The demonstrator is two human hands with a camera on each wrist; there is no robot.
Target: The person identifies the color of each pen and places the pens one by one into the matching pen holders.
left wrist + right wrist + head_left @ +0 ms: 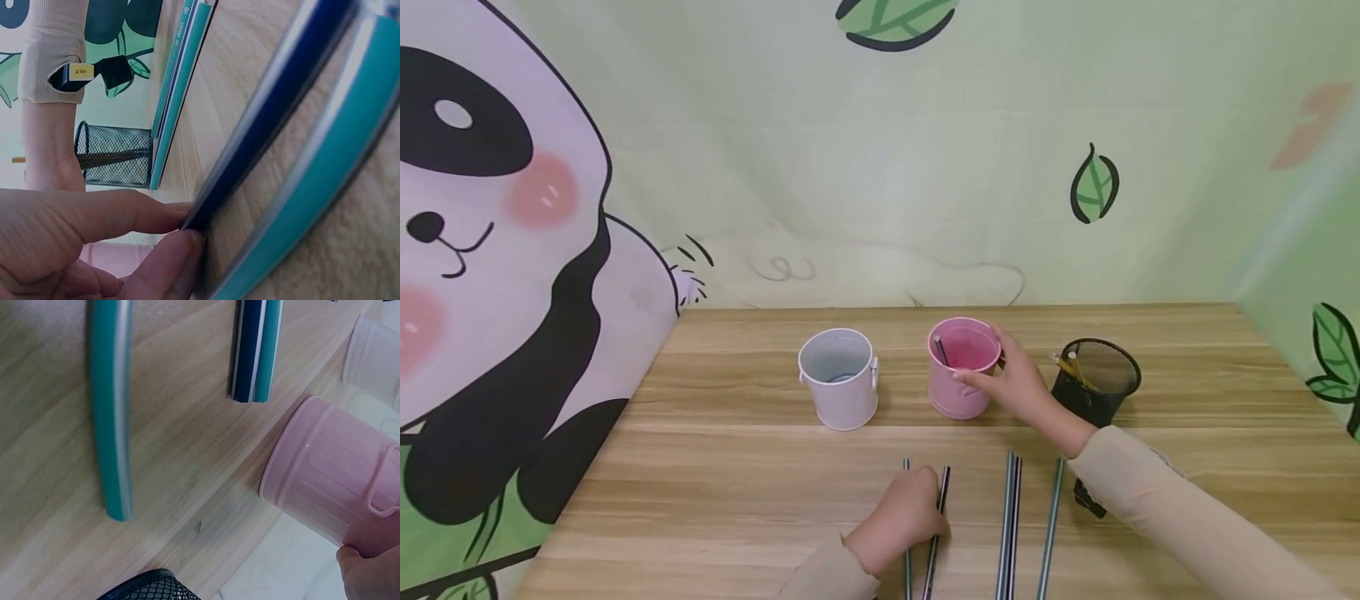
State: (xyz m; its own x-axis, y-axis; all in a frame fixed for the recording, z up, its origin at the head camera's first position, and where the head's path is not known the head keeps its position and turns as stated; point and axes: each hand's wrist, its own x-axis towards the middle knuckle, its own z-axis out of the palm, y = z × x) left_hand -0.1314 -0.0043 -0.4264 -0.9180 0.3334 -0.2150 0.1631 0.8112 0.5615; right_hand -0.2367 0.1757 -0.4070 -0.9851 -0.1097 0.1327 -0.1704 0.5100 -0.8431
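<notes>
A person works at a wood-grained bench [715, 467], the left hand [907, 505] down among striped pencils and the right hand [1024, 382] at a pink pail [957, 393]. The right hand appears to steady the pail by its rim, while the spacing of the pencils probably leaves the left fingers room to get at one alone. A dark blue pencil [269, 106] lies between the left thumb and forefinger, nearly closed in a pinch; a teal pencil [325, 156] lies just beside it, apart from the fingers. The right fingers grasp the pail's rim, parted by its wall, thumb toward the near side. A dark pencil [941, 351] leans inside the pail. To the right, a pair of pencils [1005, 517], one teal and one dark, lies side by side, with another teal pencil [1051, 533] beyond. A white pail [846, 408] stands left of the pink one; a black mesh pencil cup [1093, 407] holding yellow pencils [1078, 377] stands right.
</notes>
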